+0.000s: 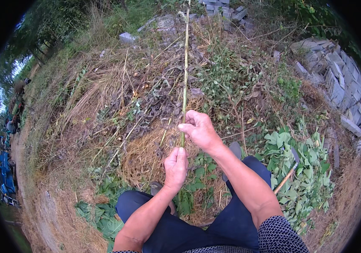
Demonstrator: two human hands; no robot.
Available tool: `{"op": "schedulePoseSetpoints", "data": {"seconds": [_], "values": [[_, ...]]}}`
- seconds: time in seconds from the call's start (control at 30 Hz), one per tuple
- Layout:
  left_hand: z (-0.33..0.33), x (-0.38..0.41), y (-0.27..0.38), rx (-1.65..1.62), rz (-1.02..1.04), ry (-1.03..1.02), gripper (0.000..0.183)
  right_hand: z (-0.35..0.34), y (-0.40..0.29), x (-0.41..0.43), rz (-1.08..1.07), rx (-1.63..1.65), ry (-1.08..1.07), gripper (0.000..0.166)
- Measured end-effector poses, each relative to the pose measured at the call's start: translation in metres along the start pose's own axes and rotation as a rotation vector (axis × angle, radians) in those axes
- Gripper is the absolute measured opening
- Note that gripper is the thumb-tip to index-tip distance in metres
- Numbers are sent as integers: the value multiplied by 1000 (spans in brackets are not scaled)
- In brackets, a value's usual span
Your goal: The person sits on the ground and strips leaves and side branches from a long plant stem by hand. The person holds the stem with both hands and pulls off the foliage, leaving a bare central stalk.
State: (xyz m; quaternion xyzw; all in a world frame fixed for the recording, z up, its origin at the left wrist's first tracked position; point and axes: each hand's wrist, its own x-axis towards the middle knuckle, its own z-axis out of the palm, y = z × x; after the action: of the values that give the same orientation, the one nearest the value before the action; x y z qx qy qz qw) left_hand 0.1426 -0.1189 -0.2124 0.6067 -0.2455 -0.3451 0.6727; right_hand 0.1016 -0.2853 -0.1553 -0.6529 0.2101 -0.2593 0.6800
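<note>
A long, thin plant stalk [185,76], green with pale streaks, points straight away from me over the dry growth. My left hand [176,164] grips its near end between thumb and fingers. Just beyond, my right hand [199,129] pinches the same stalk between thumb and fingertips. Dark withered leaves [158,104] and cut stems lie under and left of the stalk. At my right, a sickle with a wooden handle [284,181] rests on a heap of green leafy cuttings [307,189].
Broad green leaves [101,218] lie by my left knee. Grey bricks or blocks [341,79] are piled at the right, with more blocks [213,6] at the far top. A blue vehicle [5,174] stands beside a dirt path [19,158] at far left.
</note>
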Motion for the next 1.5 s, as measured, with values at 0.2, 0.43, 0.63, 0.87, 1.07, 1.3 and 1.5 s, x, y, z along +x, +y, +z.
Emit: {"op": "schedulePoseSetpoints", "data": {"seconds": [0.2,0.43,0.63,0.87,1.07,1.3,1.5], "values": [[2,9,18,-66,-7,-10,33,0,-2,-13,7,3,-86,6],[-3,15,18,-28,43,-19,32,-12,-7,-7,36,-160,-30,24],[-4,5,24,-142,-74,-49,32,-19,-22,-1,-131,40,108,70],[-4,-3,25,-301,-173,-175,31,-25,-36,8,-52,287,-54,74],[-7,-1,28,-328,-197,-263,32,-33,-27,14,-53,328,-146,49],[-13,-4,33,-354,-231,-320,35,-39,-26,17,-58,498,-280,33],[-16,1,34,-408,-245,-362,35,-49,-20,20,-51,508,-267,23]]}}
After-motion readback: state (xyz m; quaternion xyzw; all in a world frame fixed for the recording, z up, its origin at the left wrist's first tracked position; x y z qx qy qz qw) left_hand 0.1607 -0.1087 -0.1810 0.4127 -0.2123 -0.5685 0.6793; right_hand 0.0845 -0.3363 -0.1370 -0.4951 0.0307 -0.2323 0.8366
